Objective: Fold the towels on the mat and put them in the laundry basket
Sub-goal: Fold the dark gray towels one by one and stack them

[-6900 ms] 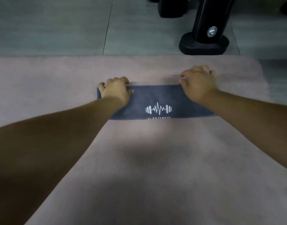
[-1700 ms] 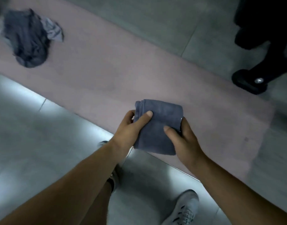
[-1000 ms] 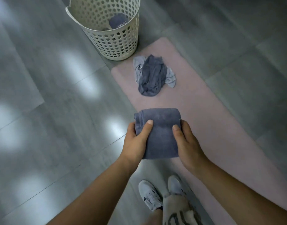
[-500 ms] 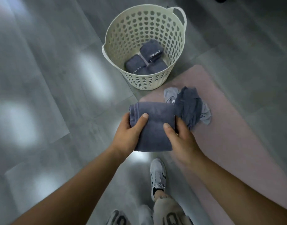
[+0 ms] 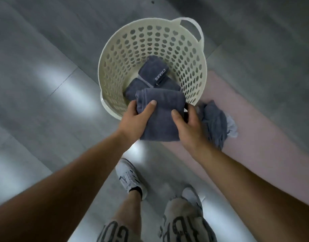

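A folded grey-blue towel [image 5: 161, 117] is held in the air between both hands, over the near rim of the laundry basket and the floor just in front of it. The left hand [image 5: 137, 120] is clamped on the towel's left edge, with the thumb laid across the top face and the fingers curled beneath. The right hand [image 5: 187, 127] is closed on the right edge in the same way, thumb on top. The far end of the towel overlaps the basket's opening in this view, while the near end is still outside it.

The cream laundry basket [image 5: 115, 55], perforated with heart-shaped holes and fitted with a loop handle [image 5: 194, 26] on its far side, is set on the grey tiled floor [image 5: 45, 84]. Inside it, folded towels of the same colour are seen: one marked "CHARS" [image 5: 154, 72] is laid over another [image 5: 133, 88].

Just right of the basket, a pink mat [image 5: 258, 140] is spread on the floor. A crumpled pile of unfolded towels [image 5: 215, 123], dark with a paler one at its right edge, is left on the mat's near end, partly hidden behind the right hand.

Two white shoes [image 5: 131, 178] and printed shorts [image 5: 183, 222] are visible below.
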Motion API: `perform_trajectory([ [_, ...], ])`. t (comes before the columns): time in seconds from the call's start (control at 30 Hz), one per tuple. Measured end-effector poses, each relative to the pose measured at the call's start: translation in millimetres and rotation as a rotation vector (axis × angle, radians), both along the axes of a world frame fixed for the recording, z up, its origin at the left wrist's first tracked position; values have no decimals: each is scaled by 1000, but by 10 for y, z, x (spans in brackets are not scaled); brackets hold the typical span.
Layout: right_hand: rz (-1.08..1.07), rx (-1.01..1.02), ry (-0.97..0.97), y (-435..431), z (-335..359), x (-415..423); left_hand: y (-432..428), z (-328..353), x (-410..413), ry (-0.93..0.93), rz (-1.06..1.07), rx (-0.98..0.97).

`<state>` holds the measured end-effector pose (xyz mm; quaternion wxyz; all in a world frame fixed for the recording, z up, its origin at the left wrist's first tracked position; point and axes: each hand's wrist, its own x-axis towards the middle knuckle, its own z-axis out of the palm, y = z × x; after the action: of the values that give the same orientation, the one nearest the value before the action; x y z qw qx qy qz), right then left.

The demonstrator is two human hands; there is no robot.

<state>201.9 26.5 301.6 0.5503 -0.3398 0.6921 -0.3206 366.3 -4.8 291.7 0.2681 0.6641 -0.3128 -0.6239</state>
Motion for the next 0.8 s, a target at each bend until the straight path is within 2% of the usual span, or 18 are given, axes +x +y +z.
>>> perform_trajectory([
  [0.3, -349, 36, -24, -830, -763, 254, -1321, -893, -86, -149, -291, 80],
  [0.5, -494, 51, 37, -1309, -1471, 237, -1835, -1593, -280, -73, -359, 75],
  [0.7, -645, 83, 154, -1600, -2219, 229, -2264, -2204, -378, -139, -613, 67],
  [0.8, -721, 96, 226, -1688, -2561, 186, -2414, -2426, -439, -141, -772, -38],
])
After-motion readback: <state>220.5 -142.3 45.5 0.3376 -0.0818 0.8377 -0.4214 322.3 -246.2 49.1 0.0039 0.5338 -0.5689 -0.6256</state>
